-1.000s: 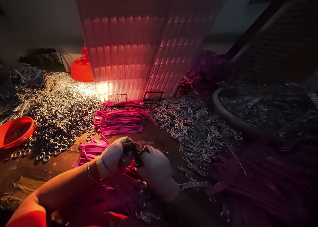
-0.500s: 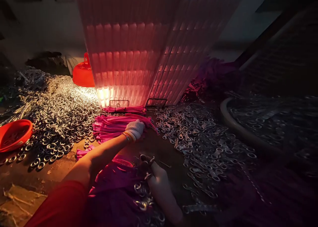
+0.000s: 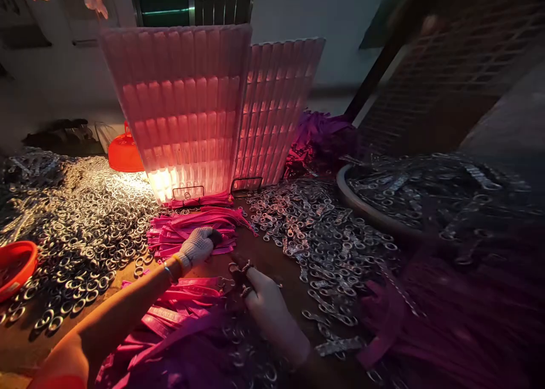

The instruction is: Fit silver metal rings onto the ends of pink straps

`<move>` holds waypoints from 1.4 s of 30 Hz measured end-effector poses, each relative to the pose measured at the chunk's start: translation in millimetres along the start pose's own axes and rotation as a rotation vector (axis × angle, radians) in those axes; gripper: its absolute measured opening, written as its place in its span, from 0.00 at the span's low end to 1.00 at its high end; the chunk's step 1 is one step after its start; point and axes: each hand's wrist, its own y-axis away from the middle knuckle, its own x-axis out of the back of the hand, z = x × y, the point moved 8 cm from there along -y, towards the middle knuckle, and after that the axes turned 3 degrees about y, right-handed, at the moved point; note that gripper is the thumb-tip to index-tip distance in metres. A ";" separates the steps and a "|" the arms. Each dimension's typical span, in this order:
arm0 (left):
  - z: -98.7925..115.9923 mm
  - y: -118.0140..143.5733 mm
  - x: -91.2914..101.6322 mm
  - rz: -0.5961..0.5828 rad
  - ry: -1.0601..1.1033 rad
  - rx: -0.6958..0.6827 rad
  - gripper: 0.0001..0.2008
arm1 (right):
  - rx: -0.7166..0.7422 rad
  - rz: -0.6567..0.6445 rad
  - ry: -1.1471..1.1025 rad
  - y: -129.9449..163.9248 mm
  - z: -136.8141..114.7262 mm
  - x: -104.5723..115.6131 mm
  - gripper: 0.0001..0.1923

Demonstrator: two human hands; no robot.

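Observation:
My left hand (image 3: pixel 197 246), in a white knit glove, reaches forward and rests on the stack of pink straps (image 3: pixel 191 227), its fingers curled over the straps' near edge. My right hand (image 3: pixel 261 295), also gloved, stays close to me and pinches a small dark metal piece (image 3: pixel 239 271) at its fingertips. Below both hands lies a heap of pink straps with metal rings (image 3: pixel 179 321) fitted on them.
A pile of silver metal rings (image 3: pixel 80 224) covers the left; silver clips (image 3: pixel 323 230) spread on the right beside a round tray (image 3: pixel 361 207) of more. Two ribbed pink panels (image 3: pixel 187 111) stand behind a bright lamp. Orange bowls (image 3: pixel 12 264) sit at left.
My hands were together over the near straps; the left one then reached out to the strap stack and now sits at its near edge. The view has tilted up.

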 end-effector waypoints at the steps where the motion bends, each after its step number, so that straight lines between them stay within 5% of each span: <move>1: 0.5 13.5 2.4 -0.009 0.042 0.025 0.11 | 0.020 0.019 0.059 -4.1 -3.0 1.7 0.18; 7: 6.3 80.3 5.2 -0.007 0.215 0.088 0.18 | 0.083 -0.023 0.440 -15.0 -32.5 -10.7 0.14; 14: 8.2 98.1 1.2 -0.010 -0.052 -0.017 0.17 | 0.161 -0.157 0.928 0.8 -55.4 -28.1 0.09; 19: 17.2 105.8 -0.8 0.050 -0.404 -0.267 0.07 | 0.213 -0.219 0.972 9.0 -50.5 -39.0 0.11; 25: -17.0 106.4 -2.4 -0.081 -0.319 -0.144 0.06 | 0.101 -0.261 0.831 10.3 -41.0 -38.8 0.15; 29: -29.5 108.9 3.3 -0.016 -0.259 -0.099 0.12 | 0.087 -0.355 0.782 9.0 -41.3 -41.3 0.16; 33: -29.5 115.0 1.2 0.029 -0.367 -0.115 0.10 | 0.032 -0.384 0.827 9.0 -34.0 -46.3 0.12; 42: -7.2 114.3 3.8 -0.127 -0.448 -0.147 0.09 | 0.253 -0.460 0.867 23.2 -45.7 -60.5 0.10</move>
